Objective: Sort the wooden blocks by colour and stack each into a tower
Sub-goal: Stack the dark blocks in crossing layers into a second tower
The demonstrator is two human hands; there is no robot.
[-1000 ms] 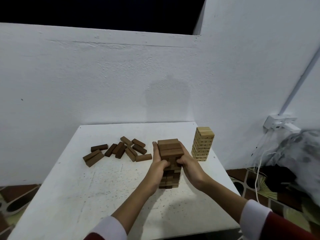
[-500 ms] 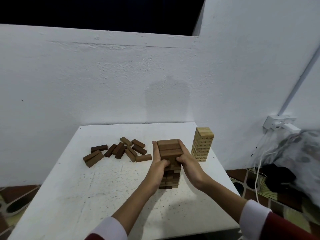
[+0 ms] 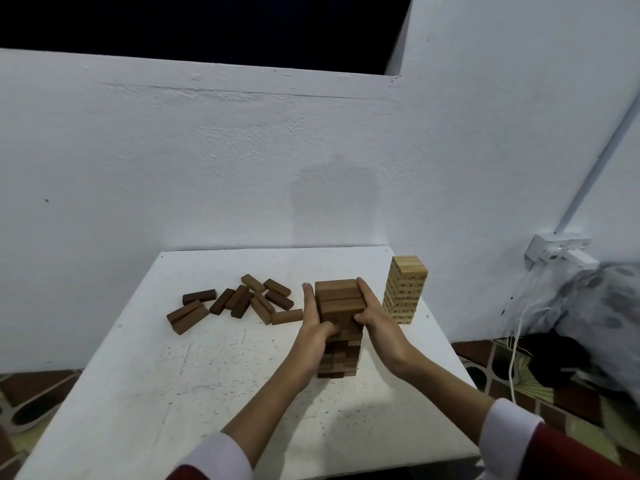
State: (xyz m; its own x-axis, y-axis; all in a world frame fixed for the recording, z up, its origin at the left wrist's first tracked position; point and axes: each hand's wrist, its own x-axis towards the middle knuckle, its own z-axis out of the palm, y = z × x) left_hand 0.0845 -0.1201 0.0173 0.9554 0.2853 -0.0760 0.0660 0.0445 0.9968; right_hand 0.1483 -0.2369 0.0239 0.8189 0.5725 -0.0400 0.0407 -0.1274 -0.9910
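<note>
The task stood a good way along but was not finished. At the right of the frame's middle, near the far right corner of the white surface [image 3: 145, 386], a pale tower [image 3: 404, 289] of light wooden blocks stood upright and untouched, so that colour looked sorted and stacked. Just left of it, at the centre of the frame, rose the dark tower [image 3: 337, 327] of brown blocks, and both hands were on its upper part. The left hand [image 3: 313, 329] lay against its left side, fingers reaching up along the top layers and the thumb curled across the near face; the right hand [image 3: 374, 320] mirrored it on the right side, fingers along the top edge and thumb pressed to the front. Each grip was partly closed around the top courses, apparently squaring them up, and neither hand carried a loose block. Left of the tower, toward the centre-left of the frame, a scatter of loose dark blocks [image 3: 242, 301] lay flat on the surface, some touching or overlapping. Those seemed to be the remaining work: each had yet to go onto the dark tower, which already looked tall enough to need care.
</note>
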